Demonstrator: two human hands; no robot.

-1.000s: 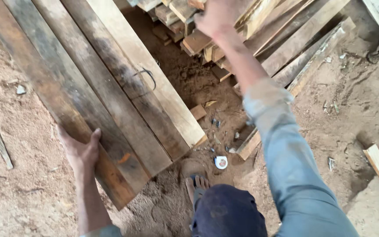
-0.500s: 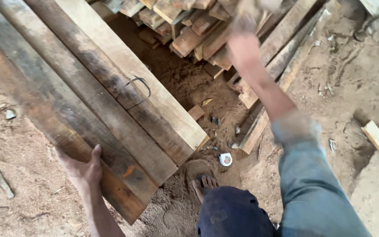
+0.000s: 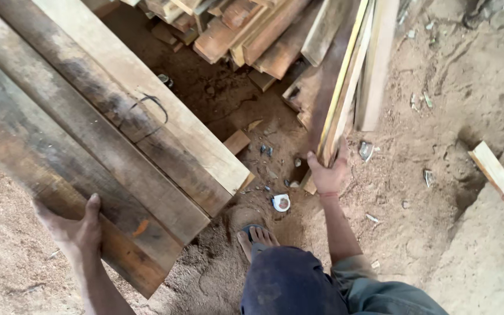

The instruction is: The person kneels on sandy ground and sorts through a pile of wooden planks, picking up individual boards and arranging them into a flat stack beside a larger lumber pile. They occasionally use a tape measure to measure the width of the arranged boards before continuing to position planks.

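A stack of long, weathered planks (image 3: 118, 151) slants up and away from the left hand; they are grey-brown, dark-stained along their lengths, and the palest one on the right carries a black scribbled loop. The nearest, reddish plank (image 3: 48, 192) has an orange smear near its lower end. The left hand (image 3: 74, 230) clasps that plank's outer edge close to its end, thumb raised against the face, fingers curled underneath and out of sight.

Up from the right hand rises a long narrow board (image 3: 339, 87), dark on its broad face with a pale yellowish edge, leaning against other timber (image 3: 263, 35) heaped above. The right hand (image 3: 328, 172) is wrapped around this board's lower end, fingers closed on it, thumb on the left side.

Between the two hands, lower down, a foot in a sandal (image 3: 256, 238) stands on sandy, sawdust-strewn ground (image 3: 438, 192). Just left of the right hand lies a small white ring-shaped object (image 3: 280, 202); a short wood offcut (image 3: 237, 142) lies above it.
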